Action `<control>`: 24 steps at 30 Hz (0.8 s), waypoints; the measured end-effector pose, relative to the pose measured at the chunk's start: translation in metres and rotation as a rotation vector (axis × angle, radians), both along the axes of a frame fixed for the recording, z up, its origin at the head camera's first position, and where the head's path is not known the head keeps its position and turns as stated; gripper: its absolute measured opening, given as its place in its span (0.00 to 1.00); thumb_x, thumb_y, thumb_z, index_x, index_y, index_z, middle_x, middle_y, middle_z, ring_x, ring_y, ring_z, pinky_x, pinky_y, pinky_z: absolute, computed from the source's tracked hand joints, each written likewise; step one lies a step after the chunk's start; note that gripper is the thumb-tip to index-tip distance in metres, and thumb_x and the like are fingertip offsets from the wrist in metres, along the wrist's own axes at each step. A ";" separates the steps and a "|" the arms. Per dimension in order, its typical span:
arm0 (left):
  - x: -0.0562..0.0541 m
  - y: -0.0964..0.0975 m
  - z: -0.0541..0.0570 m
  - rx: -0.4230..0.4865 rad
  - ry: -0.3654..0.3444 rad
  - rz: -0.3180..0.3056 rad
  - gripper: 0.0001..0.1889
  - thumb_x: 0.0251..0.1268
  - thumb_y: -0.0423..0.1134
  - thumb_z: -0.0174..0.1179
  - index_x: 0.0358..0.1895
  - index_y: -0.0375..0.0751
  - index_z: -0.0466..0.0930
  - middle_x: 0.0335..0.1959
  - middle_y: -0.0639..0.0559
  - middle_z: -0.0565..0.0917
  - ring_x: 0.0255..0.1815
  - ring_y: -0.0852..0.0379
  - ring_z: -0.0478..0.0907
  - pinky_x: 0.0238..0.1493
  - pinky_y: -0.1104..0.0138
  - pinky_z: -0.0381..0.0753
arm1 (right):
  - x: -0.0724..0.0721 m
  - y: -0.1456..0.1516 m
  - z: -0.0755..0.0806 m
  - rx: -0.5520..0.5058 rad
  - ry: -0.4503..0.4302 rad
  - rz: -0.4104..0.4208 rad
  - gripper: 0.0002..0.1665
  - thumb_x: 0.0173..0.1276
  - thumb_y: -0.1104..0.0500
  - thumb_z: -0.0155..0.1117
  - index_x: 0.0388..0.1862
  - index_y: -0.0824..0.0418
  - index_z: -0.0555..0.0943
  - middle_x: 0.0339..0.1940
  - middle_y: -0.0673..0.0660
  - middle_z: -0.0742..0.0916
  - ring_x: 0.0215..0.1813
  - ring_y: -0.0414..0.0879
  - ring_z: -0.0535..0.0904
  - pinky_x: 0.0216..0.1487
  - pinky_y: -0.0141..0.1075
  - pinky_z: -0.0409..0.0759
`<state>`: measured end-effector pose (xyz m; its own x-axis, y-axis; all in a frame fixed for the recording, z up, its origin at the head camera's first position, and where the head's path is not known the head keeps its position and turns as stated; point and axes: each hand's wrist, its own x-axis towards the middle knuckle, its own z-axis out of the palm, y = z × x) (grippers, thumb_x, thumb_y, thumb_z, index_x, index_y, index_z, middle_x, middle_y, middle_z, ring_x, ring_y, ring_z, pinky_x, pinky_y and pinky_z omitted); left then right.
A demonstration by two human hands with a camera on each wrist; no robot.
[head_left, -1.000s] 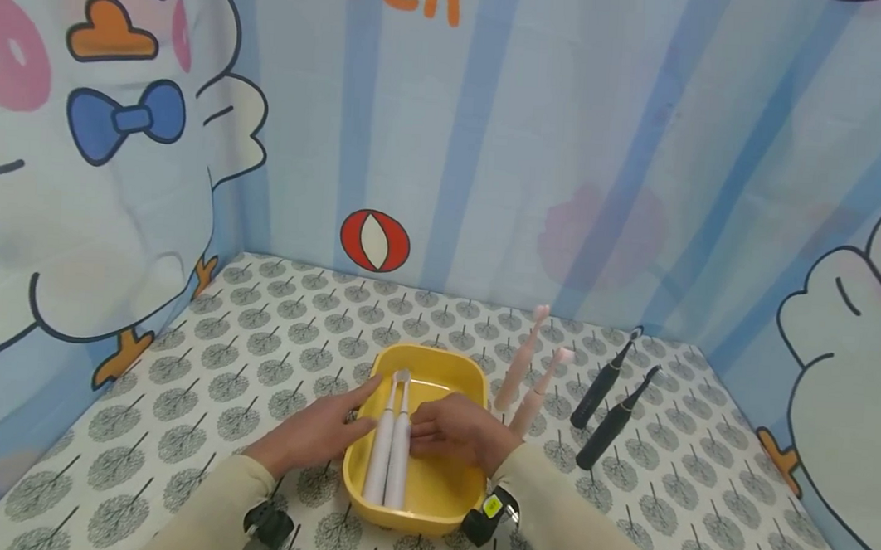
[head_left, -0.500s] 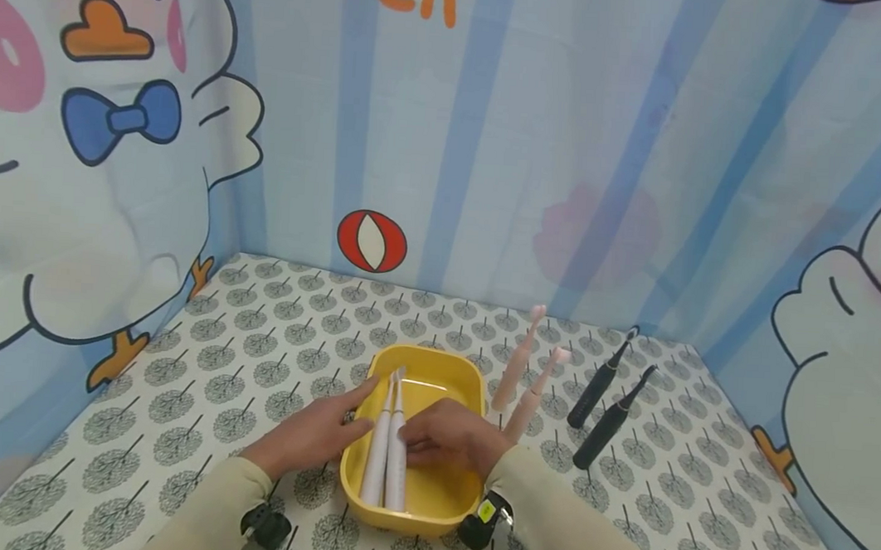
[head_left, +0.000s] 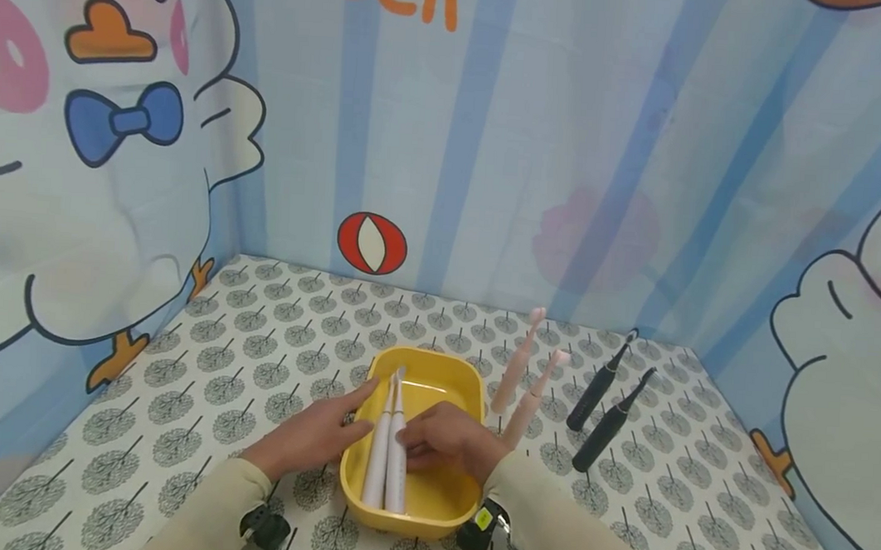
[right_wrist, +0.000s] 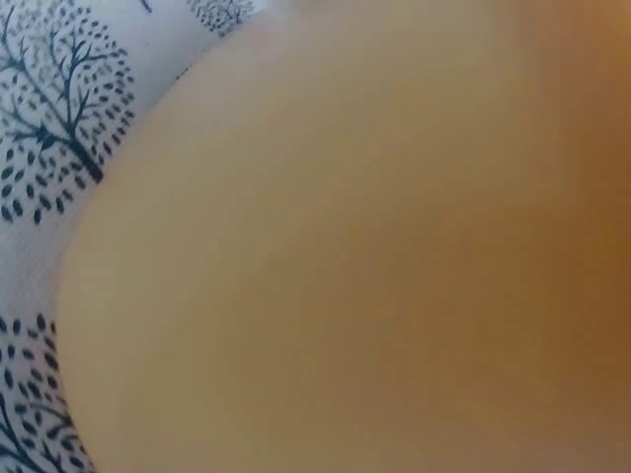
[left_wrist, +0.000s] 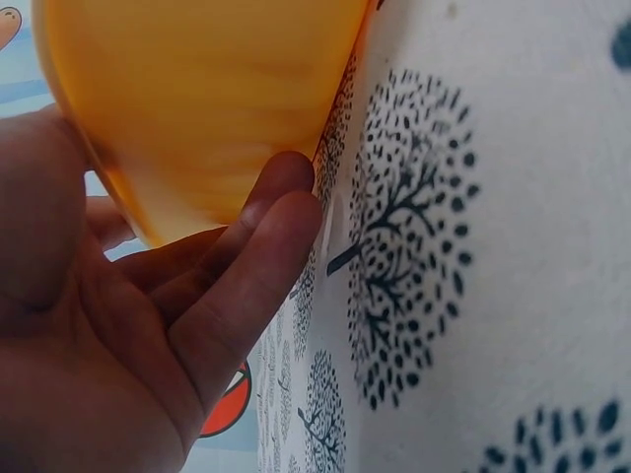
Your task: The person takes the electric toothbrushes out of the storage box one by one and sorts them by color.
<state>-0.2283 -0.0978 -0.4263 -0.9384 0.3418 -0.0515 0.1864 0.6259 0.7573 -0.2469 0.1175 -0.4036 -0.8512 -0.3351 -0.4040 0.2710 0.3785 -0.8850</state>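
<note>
Two white electric toothbrushes, the left one [head_left: 377, 463] and the right one [head_left: 396, 472], lie side by side in a yellow plastic box [head_left: 435, 511], brush heads toward the far end. My left hand [head_left: 320, 435] grips the box's left wall, thumb over the rim; the left wrist view shows its other fingers [left_wrist: 246, 286] along the outside. Reaching into the box from the right, my right hand [head_left: 450, 437] has bent fingers with tips against the right toothbrush. Its thumb is hidden, so I cannot tell whether it pinches the handle. The box's blurred side [right_wrist: 325, 276] fills the right wrist view.
Right of the box are two pink electric toothbrushes [head_left: 513, 374] [head_left: 526, 412], the nearer one partly behind my right hand. Farther right are two black ones [head_left: 594, 397] [head_left: 602, 437]. A tree-patterned cloth [head_left: 270, 382] covers the table, with a cartoon duck curtain [head_left: 447, 142] behind.
My right fingers have gone from nearly straight beside the right toothbrush to bent, tips over its edge. That toothbrush's head has shifted slightly left. My left hand keeps its place on the box.
</note>
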 end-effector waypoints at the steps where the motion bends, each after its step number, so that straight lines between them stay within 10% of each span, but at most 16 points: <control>1: 0.000 0.000 0.000 -0.002 -0.003 0.000 0.34 0.75 0.50 0.52 0.78 0.63 0.48 0.73 0.53 0.62 0.68 0.53 0.65 0.68 0.52 0.61 | 0.000 0.000 0.000 -0.009 -0.002 -0.003 0.14 0.61 0.68 0.66 0.44 0.76 0.82 0.35 0.64 0.87 0.39 0.54 0.85 0.40 0.42 0.84; 9: -0.001 -0.001 0.003 -0.002 -0.013 -0.010 0.34 0.75 0.50 0.51 0.78 0.61 0.47 0.74 0.53 0.62 0.52 0.62 0.76 0.64 0.54 0.66 | -0.002 0.003 0.002 -0.061 0.023 -0.032 0.16 0.61 0.65 0.65 0.45 0.75 0.82 0.37 0.63 0.87 0.41 0.53 0.85 0.45 0.42 0.82; 24: 0.001 -0.002 0.002 -0.023 0.006 -0.019 0.34 0.75 0.50 0.51 0.78 0.61 0.47 0.73 0.52 0.63 0.59 0.58 0.73 0.65 0.54 0.65 | 0.001 0.003 0.007 -0.205 0.059 -0.080 0.22 0.64 0.66 0.63 0.54 0.80 0.76 0.43 0.67 0.85 0.46 0.56 0.84 0.46 0.44 0.82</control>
<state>-0.2272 -0.0995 -0.4244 -0.9321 0.3581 -0.0538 0.2029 0.6395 0.7415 -0.2454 0.1203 -0.3962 -0.8984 -0.3359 -0.2828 0.2381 0.1684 -0.9565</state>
